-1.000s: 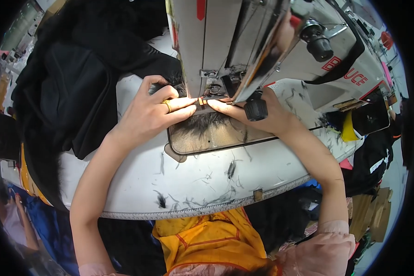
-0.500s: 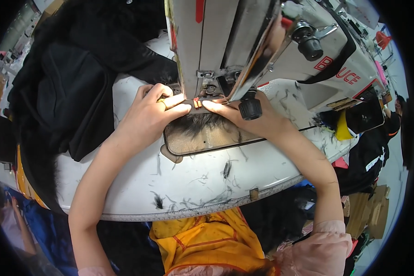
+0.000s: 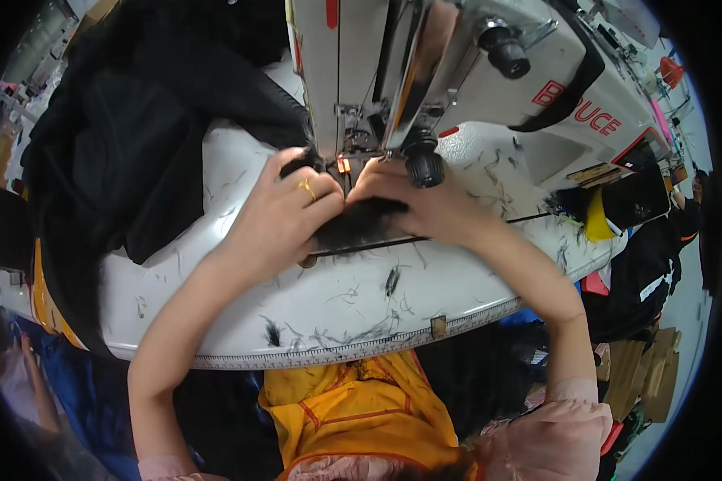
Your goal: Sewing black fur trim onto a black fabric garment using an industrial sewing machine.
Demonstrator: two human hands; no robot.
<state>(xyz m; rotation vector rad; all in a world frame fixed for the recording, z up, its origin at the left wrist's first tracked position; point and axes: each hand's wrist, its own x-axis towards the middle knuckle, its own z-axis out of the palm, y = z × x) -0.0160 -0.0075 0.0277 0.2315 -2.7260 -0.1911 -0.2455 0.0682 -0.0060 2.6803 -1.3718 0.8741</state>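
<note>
- Black fabric (image 3: 359,228) lies mid-frame, below the sewing machine's head (image 3: 321,72).
- Your left hand (image 3: 285,210) and right hand (image 3: 425,200) bend fingers over it; whether they pinch, I cannot tell.
- Slipping fingers could get caught; uneven pressure could skew it.

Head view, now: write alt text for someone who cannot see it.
A person's left hand, wearing a gold ring, and right hand touch dark fabric at a sewing machine. Black cloth lies to their left; loose fibres litter the white table.

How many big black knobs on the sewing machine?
2. The upper knob sits near the silver lever; the lower knob overlaps the right hand in view. More may be hidden behind the machine.
</note>
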